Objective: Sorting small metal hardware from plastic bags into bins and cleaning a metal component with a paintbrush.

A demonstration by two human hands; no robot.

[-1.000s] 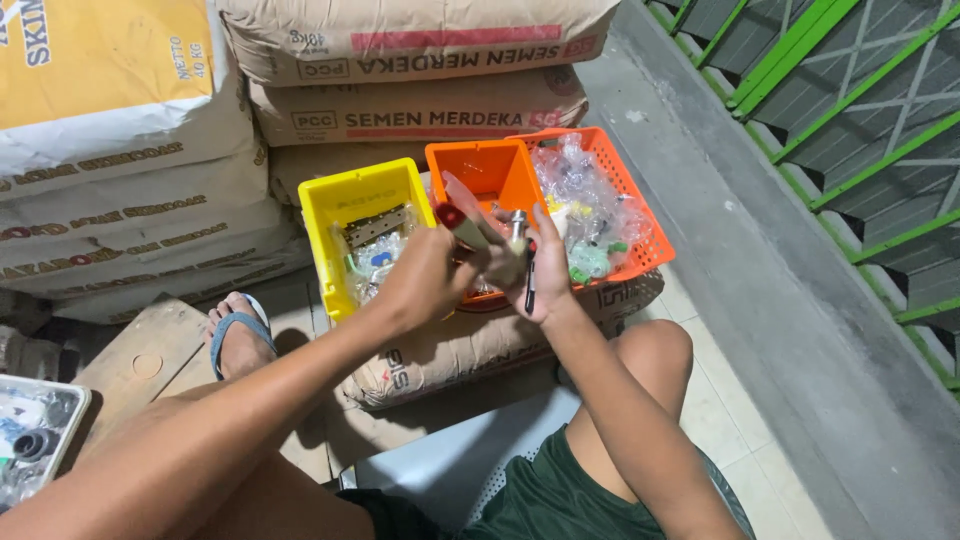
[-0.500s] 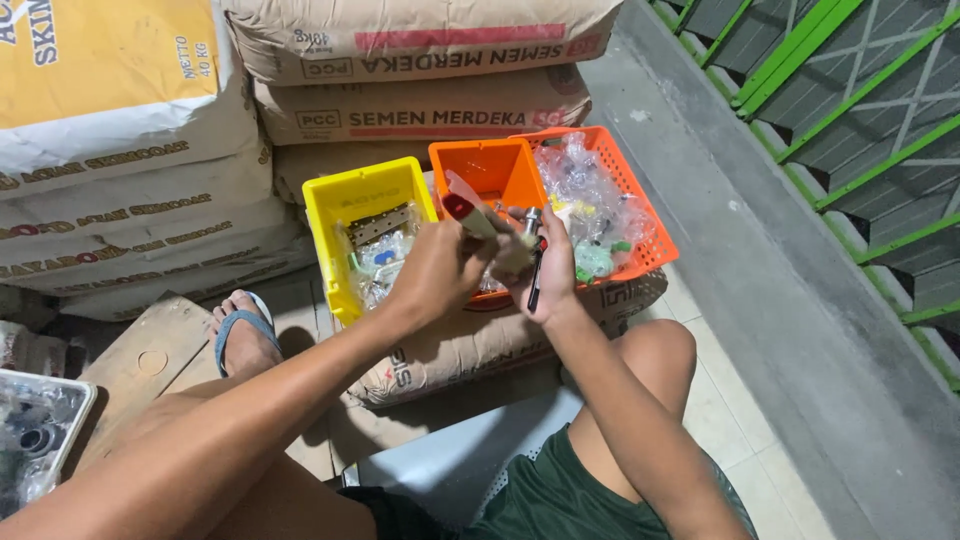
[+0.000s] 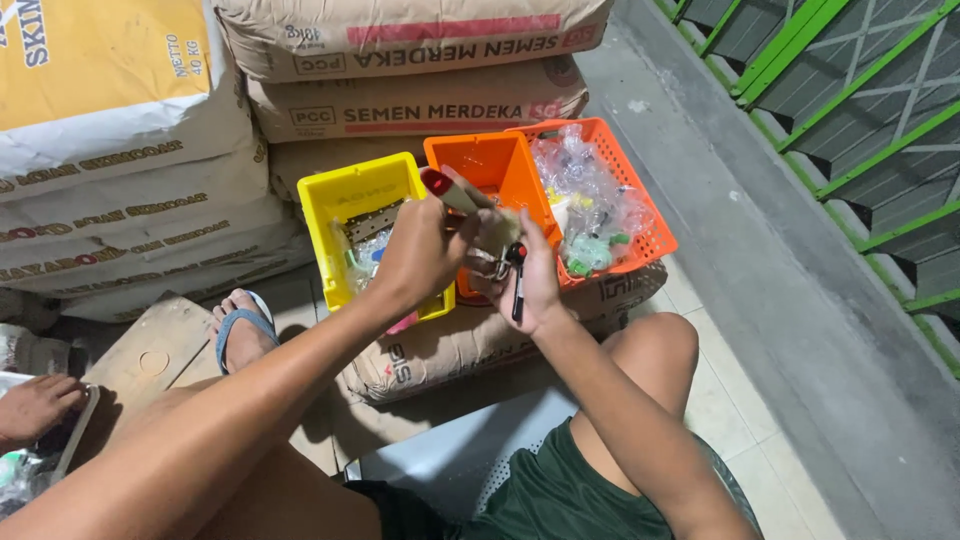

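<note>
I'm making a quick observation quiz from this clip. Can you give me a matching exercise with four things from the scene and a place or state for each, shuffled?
Things:
1. yellow bin
2. orange basket
3. blue sandal
4. red-tipped tool

Places or states:
A. worn on a foot on the floor
B. holds clear plastic bags of small parts
C. gripped in the left hand
D. farthest left of the coloured containers on the sack

Pairs: 1-D, 2-B, 3-A, 4-C
</note>
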